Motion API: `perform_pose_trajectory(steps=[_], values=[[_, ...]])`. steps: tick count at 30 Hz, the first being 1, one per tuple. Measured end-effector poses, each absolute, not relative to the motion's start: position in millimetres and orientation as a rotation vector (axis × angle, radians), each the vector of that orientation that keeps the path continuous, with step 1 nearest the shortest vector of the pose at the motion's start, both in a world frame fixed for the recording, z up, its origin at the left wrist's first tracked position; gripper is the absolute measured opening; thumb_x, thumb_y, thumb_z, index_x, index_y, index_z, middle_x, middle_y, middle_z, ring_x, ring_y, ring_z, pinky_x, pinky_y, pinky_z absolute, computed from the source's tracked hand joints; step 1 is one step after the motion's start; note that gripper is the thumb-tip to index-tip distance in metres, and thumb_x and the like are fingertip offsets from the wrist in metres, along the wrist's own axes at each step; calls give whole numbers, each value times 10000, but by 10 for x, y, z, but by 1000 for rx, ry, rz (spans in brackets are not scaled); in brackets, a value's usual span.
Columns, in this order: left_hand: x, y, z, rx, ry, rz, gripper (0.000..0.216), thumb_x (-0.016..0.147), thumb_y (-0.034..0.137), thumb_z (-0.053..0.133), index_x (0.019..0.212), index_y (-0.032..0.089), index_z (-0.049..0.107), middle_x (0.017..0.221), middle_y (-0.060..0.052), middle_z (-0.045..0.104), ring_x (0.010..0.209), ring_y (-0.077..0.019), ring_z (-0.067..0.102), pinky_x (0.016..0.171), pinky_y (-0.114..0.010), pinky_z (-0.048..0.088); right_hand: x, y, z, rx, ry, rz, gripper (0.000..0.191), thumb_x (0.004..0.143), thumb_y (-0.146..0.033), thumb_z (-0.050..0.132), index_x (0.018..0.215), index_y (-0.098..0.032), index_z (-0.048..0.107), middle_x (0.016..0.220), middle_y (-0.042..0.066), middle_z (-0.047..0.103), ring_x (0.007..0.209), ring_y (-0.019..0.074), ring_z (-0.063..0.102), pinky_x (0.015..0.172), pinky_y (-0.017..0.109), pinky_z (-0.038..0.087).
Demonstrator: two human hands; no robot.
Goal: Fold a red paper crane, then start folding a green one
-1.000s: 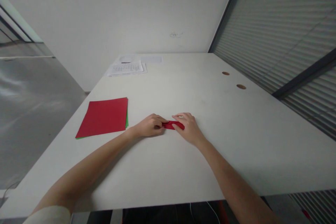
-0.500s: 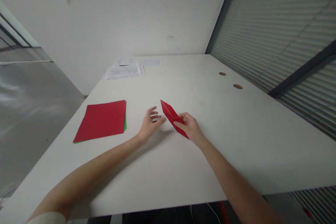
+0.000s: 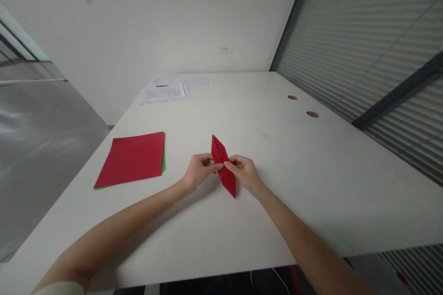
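A folded red paper (image 3: 223, 166), long and pointed at both ends, is held just above the white table (image 3: 263, 212) near its middle. My left hand (image 3: 199, 171) pinches its left edge with thumb and fingers. My right hand (image 3: 244, 171) pinches its right edge the same way. The paper runs from a far tip to a near tip between the two hands. Both hands are closed on it.
A stack of red sheets (image 3: 133, 159) with a green one beneath lies to the left. Printed white papers (image 3: 164, 93) rest at the far end. Two round holes (image 3: 312, 114) mark the table's right side. A slatted blind (image 3: 374, 50) runs along the right.
The folded paper was pressed flat on the table under both hands. My right hand lifted it while the left let go, and now both hands pinch it at the middle.
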State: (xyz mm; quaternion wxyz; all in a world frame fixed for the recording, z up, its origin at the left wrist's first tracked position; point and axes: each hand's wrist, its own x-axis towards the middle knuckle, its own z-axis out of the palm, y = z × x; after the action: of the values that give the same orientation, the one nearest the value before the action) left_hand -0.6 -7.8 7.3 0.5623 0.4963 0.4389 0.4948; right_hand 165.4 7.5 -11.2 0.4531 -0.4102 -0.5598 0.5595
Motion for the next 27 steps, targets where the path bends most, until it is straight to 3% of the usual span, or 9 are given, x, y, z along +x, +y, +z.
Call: perform_pose_trajectory(steps=[6, 12, 20, 27], values=[[41, -104, 35, 1008, 929, 1129, 316, 659, 378, 798, 829, 125, 714, 819, -65, 712, 726, -157, 639, 726, -308, 506, 1629, 82, -151, -1061, -1300, 1268, 341, 652, -512, 741, 658, -192, 624, 622, 5, 621, 572, 142, 543, 568, 282, 450], [22, -76, -6, 1063, 981, 1175, 290, 597, 352, 836, 652, 115, 679, 607, -16, 644, 554, -101, 548, 577, -244, 438, 1610, 48, -115, -1059, -1293, 1305, 325, 658, -490, 744, 654, -183, 637, 628, 15, 645, 578, 144, 562, 570, 276, 453], [20, -73, -22, 1043, 1005, 1190, 286, 592, 345, 842, 647, 109, 692, 599, -28, 652, 540, -100, 541, 550, -237, 420, 1603, 56, -108, -1038, -1245, 1413, 338, 616, -486, 772, 681, -182, 640, 654, 18, 663, 602, 153, 588, 604, 287, 469], [55, -91, -30, 881, 857, 1078, 364, 636, 341, 829, 868, 87, 713, 827, -94, 727, 748, -174, 661, 763, -321, 506, 1656, 79, -132, -1111, -1236, 1302, 372, 605, -501, 774, 605, -183, 583, 568, -17, 574, 534, 118, 493, 529, 260, 391]])
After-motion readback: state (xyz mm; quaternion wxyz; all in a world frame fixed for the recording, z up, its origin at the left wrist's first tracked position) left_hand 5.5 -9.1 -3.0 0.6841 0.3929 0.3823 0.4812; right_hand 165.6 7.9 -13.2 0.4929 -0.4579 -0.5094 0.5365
